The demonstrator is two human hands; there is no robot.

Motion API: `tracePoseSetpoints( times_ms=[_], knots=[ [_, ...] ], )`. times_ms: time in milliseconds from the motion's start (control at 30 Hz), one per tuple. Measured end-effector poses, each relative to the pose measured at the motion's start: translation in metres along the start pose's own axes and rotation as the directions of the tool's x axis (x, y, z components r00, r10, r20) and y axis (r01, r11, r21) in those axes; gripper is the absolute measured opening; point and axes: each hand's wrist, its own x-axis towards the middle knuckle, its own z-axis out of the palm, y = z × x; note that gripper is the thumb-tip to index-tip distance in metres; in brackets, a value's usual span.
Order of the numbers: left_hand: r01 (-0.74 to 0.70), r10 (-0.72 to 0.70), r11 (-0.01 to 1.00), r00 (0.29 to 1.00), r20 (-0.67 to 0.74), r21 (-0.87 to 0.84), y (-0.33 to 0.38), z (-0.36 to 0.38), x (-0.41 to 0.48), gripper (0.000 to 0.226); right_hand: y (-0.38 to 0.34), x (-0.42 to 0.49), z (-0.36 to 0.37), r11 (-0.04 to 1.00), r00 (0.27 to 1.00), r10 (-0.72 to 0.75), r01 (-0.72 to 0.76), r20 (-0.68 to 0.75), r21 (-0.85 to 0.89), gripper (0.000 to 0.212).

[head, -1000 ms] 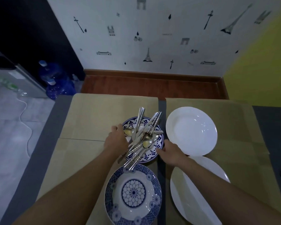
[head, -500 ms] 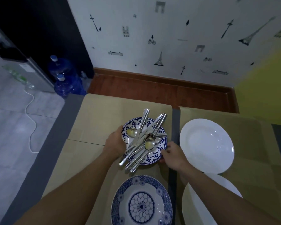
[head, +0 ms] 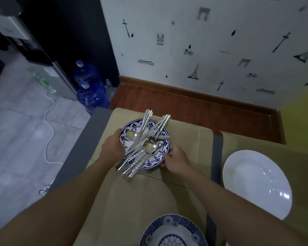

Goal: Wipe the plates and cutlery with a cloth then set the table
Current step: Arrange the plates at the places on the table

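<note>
Hands both busy: left hand (head: 112,148) grips the left rim of the round blue-and-white patterned ceramic plate (head: 154,161), fingers curled under; right hand (head: 176,161) pinches its near-right rim. A heap of silver metal cutlery (head: 142,148) lies on the plate, handles overhanging, above the tan placemat (head: 185,139) on the grey desk (head: 78,148). Lifted or resting: cannot tell. The plain white plate (head: 256,181) sits right, the second blue patterned plate (head: 172,231) nearest.

A home dining nook: placemats (head: 185,137), plates (head: 256,183), water jugs (head: 92,98), patterned wallpaper (head: 220,36).
</note>
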Motion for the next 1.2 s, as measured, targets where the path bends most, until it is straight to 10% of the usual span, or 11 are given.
tracePoseSetpoints(
  times_ms=[600, 800, 1200],
  knots=[
    [0.048, -0.048, 0.995, 0.999, 0.001, 0.084, -0.010, -0.012, -0.001, 0.054, -0.028, -0.013, 0.002, 0.980, 0.989, -0.150, 0.148, -0.002, -0.131, 0.020],
    [-0.035, 0.040, 0.991, 0.998, -0.038, 0.131, 0.008, -0.017, -0.046, 0.056, -0.014, -0.053, -0.016, 0.955, 0.984, -0.164, 0.177, 0.075, -0.238, 0.064],
    [0.024, -0.050, 0.990, 0.981, 0.189, 0.136, 0.026, 0.020, -0.172, 0.052, 0.067, -0.131, -0.036, 0.932, 0.974, -0.157, 0.201, 0.163, -0.302, 0.063]
  ],
)
